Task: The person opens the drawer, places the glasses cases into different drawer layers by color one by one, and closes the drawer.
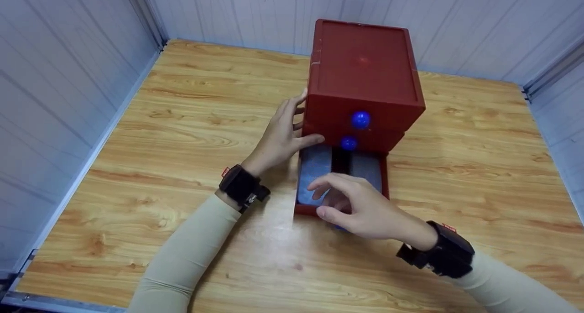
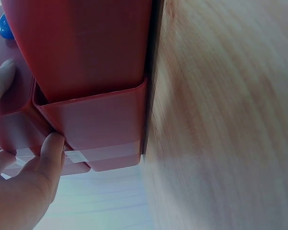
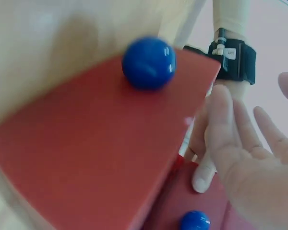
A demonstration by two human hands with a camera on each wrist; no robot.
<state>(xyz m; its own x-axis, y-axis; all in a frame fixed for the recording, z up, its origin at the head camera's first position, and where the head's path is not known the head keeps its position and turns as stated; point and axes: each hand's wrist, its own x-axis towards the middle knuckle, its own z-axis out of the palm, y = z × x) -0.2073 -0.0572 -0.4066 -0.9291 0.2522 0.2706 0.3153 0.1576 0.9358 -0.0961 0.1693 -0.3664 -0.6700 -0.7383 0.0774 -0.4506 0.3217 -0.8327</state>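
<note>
A red drawer box (image 1: 365, 66) with blue ball knobs stands on the table. Its bottom drawer (image 1: 306, 209) is pulled out, showing blue-grey, cloth-like pieces (image 1: 315, 164) on either side of a dark strip. My left hand (image 1: 283, 135) rests against the box's left front corner, thumb on the front and fingertips along the side. Above the drawer's front end hovers my right hand (image 1: 360, 206), fingers loosely bent with nothing visible between them. In the right wrist view, the drawer's front panel (image 3: 96, 143) and its blue knob (image 3: 149, 63) lie beside that hand.
The wood-grain table (image 1: 205, 103) extends to both sides of the box. Pale panel walls (image 1: 255, 16) rise behind and at the sides. Clear tape (image 2: 105, 152) runs along the side of the box. A black camera band (image 1: 242, 187) is strapped round my left wrist.
</note>
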